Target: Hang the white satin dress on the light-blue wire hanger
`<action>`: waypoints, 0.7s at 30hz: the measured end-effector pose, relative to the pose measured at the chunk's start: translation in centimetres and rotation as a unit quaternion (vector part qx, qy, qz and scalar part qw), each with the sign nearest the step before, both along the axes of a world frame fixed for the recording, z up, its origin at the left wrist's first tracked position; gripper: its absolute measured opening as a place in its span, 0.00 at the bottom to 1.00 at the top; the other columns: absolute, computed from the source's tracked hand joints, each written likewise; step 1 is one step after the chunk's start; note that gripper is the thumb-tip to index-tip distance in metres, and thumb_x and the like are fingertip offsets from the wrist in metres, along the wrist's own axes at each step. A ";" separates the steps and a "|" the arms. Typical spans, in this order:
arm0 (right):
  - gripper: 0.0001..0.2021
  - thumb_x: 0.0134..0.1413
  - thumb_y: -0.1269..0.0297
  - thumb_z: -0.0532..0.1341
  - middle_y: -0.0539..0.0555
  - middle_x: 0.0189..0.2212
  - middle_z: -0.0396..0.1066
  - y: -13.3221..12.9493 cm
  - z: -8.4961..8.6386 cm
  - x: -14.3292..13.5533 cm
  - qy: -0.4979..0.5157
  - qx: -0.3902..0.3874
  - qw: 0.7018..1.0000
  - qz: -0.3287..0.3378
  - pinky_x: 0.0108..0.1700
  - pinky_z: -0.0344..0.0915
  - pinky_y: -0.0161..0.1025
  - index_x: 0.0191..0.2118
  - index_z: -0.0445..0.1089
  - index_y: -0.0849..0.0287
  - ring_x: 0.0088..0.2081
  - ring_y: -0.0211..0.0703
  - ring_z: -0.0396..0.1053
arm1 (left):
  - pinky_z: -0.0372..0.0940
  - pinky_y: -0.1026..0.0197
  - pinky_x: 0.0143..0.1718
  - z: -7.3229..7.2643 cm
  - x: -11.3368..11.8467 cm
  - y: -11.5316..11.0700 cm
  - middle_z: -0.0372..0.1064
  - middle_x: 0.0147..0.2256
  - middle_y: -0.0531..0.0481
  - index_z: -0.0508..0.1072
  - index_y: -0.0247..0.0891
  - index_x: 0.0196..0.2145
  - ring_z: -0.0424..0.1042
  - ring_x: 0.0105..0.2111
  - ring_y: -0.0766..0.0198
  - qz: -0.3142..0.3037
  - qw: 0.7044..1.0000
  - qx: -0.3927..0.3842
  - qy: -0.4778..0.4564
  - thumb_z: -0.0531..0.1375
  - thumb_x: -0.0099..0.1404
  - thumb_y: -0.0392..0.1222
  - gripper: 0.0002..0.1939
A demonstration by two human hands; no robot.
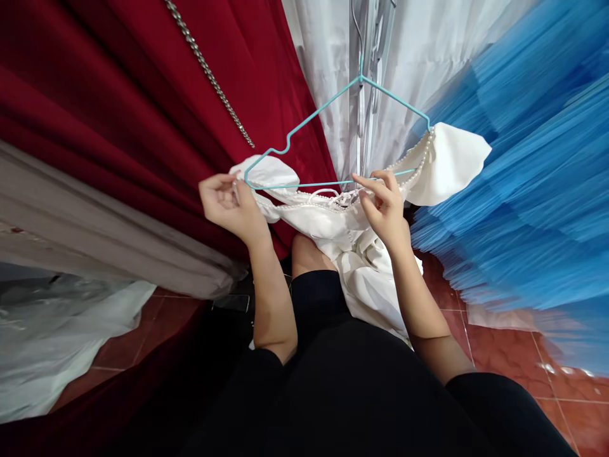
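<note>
A white dress [318, 222] with pearl-beaded edging hangs on a thin turquoise wire hanger [320, 109]. My left hand [233, 206] is closed, pinching the dress's white shoulder piece at the hanger's left end. My right hand [386, 206] is at the hanger's lower bar, right of its middle, with index finger and thumb apart and fingers touching the bar. On the right, the other shoulder piece [454, 165] hangs over the hanger's corner. Thin white laces lie at the neckline between my hands. The skirt falls in folds beside my leg.
Dark red fabric [266, 70] with a beaded silver strip [209, 73] hangs at the left, above greyish fabric [118, 222]. A metal rack [368, 114] and white cloth stand behind the hanger. Blue tulle [523, 171] fills the right side. Red tiles [504, 355] cover the floor.
</note>
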State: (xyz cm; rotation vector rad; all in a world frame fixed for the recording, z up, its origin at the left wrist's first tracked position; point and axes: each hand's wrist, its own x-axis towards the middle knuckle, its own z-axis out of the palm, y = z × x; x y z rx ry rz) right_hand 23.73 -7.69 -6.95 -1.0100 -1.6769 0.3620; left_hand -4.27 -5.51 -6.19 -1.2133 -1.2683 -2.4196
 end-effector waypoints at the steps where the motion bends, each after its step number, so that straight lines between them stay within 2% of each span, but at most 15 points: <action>1: 0.19 0.72 0.65 0.60 0.55 0.55 0.72 0.0 -0.1 0.0 0.000 -0.002 1.000 -0.001 0.45 0.78 0.46 0.61 0.81 0.44 0.35 0.37 0.66 | 0.74 0.57 0.42 -1.0 1.0 -0.7 0.69 0.34 0.52 0.71 0.38 0.37 0.76 0.36 0.64 0.012 1.000 -0.015 -0.007 0.72 0.64 0.42 0.13; 4: 0.20 0.71 0.66 0.60 0.54 0.55 0.72 0.0 -0.1 -0.1 -0.003 -0.009 1.000 0.004 0.40 0.76 0.42 0.62 0.80 0.45 0.32 0.35 0.63 | 0.74 0.58 0.41 -3.3 4.8 -2.8 0.70 0.34 0.53 0.71 0.39 0.38 0.76 0.35 0.62 0.006 0.998 -0.065 0.025 0.68 0.64 0.42 0.09; 6: 0.21 0.70 0.67 0.60 0.55 0.55 0.72 0.0 0.1 -0.2 -0.008 -0.016 1.000 0.007 0.40 0.76 0.42 0.62 0.80 0.45 0.33 0.35 0.64 | 0.76 0.56 0.42 -3.7 7.3 -3.9 0.73 0.34 0.51 0.73 0.41 0.40 0.79 0.37 0.60 -0.039 0.992 -0.078 0.094 0.65 0.70 0.42 0.05; 8: 0.22 0.70 0.68 0.59 0.55 0.55 0.71 -0.1 0.4 -0.3 -0.010 -0.023 1.000 0.005 0.41 0.77 0.42 0.63 0.80 0.45 0.36 0.37 0.67 | 0.77 0.52 0.47 -2.9 9.3 -4.4 0.77 0.37 0.49 0.76 0.43 0.42 0.81 0.41 0.56 -0.076 0.978 -0.074 0.180 0.63 0.74 0.42 0.03; 10: 0.22 0.69 0.68 0.60 0.55 0.55 0.71 -0.2 0.5 -0.3 -0.009 -0.025 1.000 0.001 0.42 0.78 0.43 0.63 0.79 0.45 0.38 0.38 0.70 | 0.75 0.45 0.57 -1.2 10.6 -4.2 0.80 0.43 0.47 0.78 0.46 0.45 0.81 0.50 0.52 -0.092 0.960 -0.076 0.255 0.62 0.77 0.42 0.04; 12: 0.22 0.70 0.68 0.59 0.55 0.57 0.71 -0.4 0.4 -0.3 -0.012 -0.027 1.000 -0.003 0.44 0.79 0.44 0.62 0.79 0.45 0.41 0.40 0.72 | 0.69 0.41 0.66 0.6 11.1 -3.6 0.82 0.51 0.47 0.79 0.47 0.50 0.78 0.58 0.50 -0.111 0.938 -0.121 0.306 0.60 0.77 0.40 0.09; 15: 0.23 0.70 0.67 0.58 0.56 0.58 0.71 -0.8 0.4 -0.2 -0.031 -0.032 0.999 0.007 0.48 0.81 0.47 0.64 0.77 0.43 0.46 0.43 0.75 | 0.66 0.43 0.65 1.9 11.0 -2.4 0.83 0.53 0.48 0.79 0.47 0.55 0.79 0.56 0.50 -0.168 0.891 -0.225 0.357 0.58 0.76 0.35 0.15; 17: 0.21 0.70 0.64 0.60 0.57 0.57 0.71 -1.0 0.6 0.2 -0.023 0.002 1.000 -0.010 0.54 0.81 0.53 0.63 0.78 0.44 0.52 0.48 0.75 | 0.65 0.44 0.62 1.7 10.8 -2.0 0.84 0.51 0.49 0.80 0.47 0.52 0.79 0.51 0.51 -0.180 0.872 -0.257 0.375 0.57 0.77 0.34 0.14; 19: 0.17 0.71 0.61 0.60 0.58 0.56 0.70 -0.8 1.2 1.2 0.003 0.065 0.995 -0.079 0.63 0.76 0.63 0.60 0.79 0.45 0.60 0.54 0.73 | 0.64 0.44 0.60 1.3 10.6 -1.8 0.84 0.50 0.49 0.81 0.47 0.50 0.79 0.50 0.50 -0.168 0.873 -0.253 0.381 0.58 0.76 0.34 0.13; 21: 0.17 0.72 0.58 0.61 0.59 0.60 0.68 0.0 2.0 3.0 0.019 0.120 0.979 -0.163 0.71 0.67 0.73 0.61 0.77 0.45 0.69 0.61 0.66 | 0.63 0.44 0.59 1.0 10.5 -1.8 0.84 0.48 0.49 0.82 0.46 0.49 0.79 0.49 0.50 -0.158 0.880 -0.238 0.379 0.60 0.74 0.33 0.14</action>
